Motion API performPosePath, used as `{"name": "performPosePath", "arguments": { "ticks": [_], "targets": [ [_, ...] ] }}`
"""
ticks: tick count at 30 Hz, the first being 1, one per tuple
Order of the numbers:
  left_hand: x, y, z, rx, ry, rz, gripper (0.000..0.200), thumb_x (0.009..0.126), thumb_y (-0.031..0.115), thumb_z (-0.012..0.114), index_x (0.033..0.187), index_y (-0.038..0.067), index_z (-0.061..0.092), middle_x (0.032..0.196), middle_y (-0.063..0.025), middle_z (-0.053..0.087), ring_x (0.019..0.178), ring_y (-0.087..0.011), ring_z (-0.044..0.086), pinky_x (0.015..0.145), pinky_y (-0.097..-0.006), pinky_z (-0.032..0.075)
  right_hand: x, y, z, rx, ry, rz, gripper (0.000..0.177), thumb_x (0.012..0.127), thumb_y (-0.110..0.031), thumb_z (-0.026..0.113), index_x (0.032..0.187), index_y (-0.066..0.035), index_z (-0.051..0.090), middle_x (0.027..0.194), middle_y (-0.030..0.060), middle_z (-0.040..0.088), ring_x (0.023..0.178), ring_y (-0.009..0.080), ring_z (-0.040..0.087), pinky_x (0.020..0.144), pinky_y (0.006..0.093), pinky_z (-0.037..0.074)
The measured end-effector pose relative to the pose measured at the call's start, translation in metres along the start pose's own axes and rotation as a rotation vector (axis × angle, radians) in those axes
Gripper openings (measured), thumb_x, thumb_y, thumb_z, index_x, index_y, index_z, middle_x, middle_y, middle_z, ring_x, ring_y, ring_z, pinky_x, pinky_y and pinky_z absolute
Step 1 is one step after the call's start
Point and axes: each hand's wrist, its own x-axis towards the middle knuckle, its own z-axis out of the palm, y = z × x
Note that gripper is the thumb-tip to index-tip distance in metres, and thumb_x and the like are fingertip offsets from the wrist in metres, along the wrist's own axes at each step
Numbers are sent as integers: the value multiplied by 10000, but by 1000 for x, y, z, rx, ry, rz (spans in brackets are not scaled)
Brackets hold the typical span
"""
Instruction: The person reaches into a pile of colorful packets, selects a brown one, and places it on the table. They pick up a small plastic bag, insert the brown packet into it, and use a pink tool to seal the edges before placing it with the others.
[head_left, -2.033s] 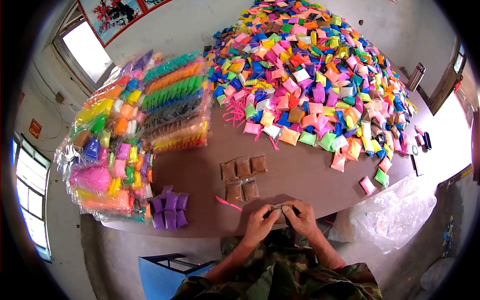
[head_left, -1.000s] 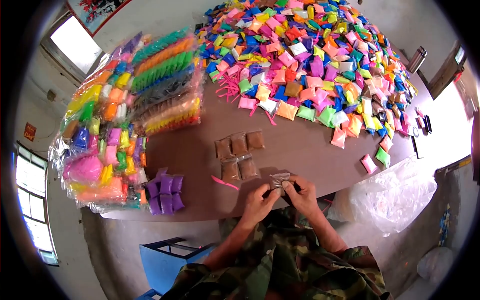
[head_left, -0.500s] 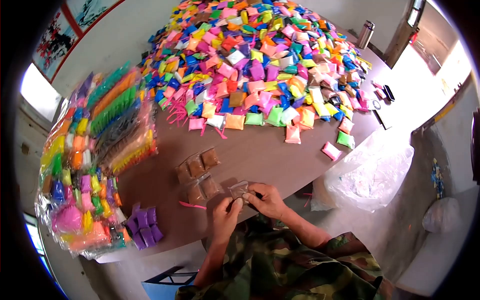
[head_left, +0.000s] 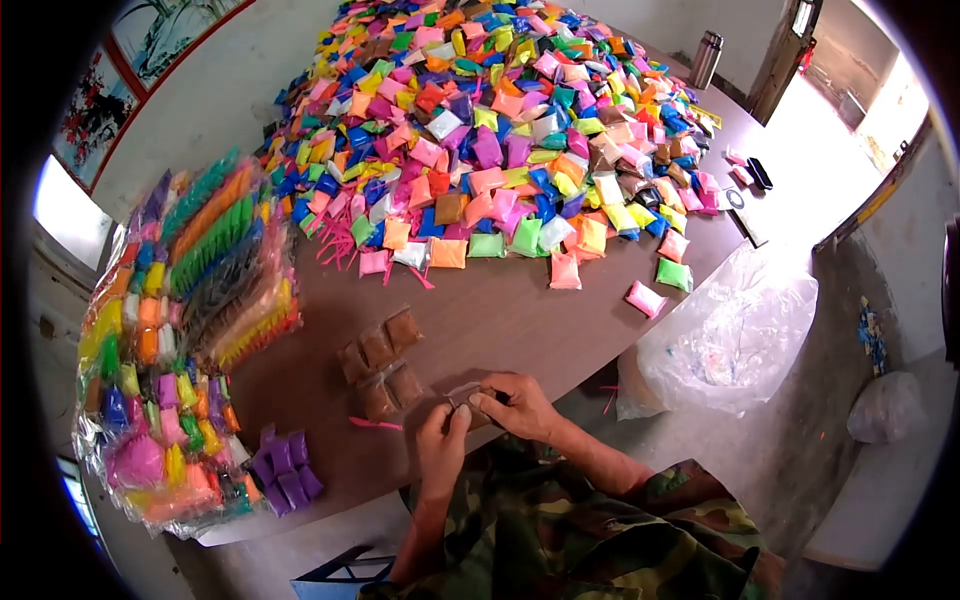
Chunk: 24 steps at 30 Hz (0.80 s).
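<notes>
Between my two hands, near the table's front edge, is a small clear packet with brown content. My left hand pinches its left side with thumb and fingers. On its right side my right hand pinches it too. Just beyond and left of my hands lie several brown packets in two joined groups, flat on the table. A pink strip lies beside the nearer group. Farther left sits a cluster of purple packets.
A large heap of coloured packets covers the back of the brown table. Bundled coloured packets stand at the left. A clear plastic bag hangs by the right edge. A metal flask and black item are back right.
The view has shifted slightly, so the table's contents appear a little further left. The packet between my hands is now tilted and seen more edge-on; both hands still pinch it.
</notes>
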Motion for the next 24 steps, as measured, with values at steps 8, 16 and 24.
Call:
{"name": "performPosePath", "arguments": {
  "ticks": [8,16,24],
  "targets": [
    [-2,-24,-4,21,4,41,210,1030,180,709,1005,-26,678,805,-5,616,774,-64,535,697,-279,477,0,-4,1,40,-20,-12,174,1003,-140,725,1046,29,722,802,52,642,741,90,559,659,300,495],
    [1,-14,-2,-70,-40,-8,218,1034,197,719,1060,-19,724,842,-26,710,803,-59,623,718,-262,509,-2,8,3,7,-39,-55,141,1016,-98,718,1084,23,744,851,75,687,767,118,609,701,307,518],
    [0,-19,-4,-103,27,3,218,1037,191,716,1055,-26,724,818,-3,697,774,-49,601,697,-250,495,-1,2,4,-72,-31,-63,148,994,-127,752,1072,-2,749,759,67,621,685,110,558,625,307,487]
  ]
}}
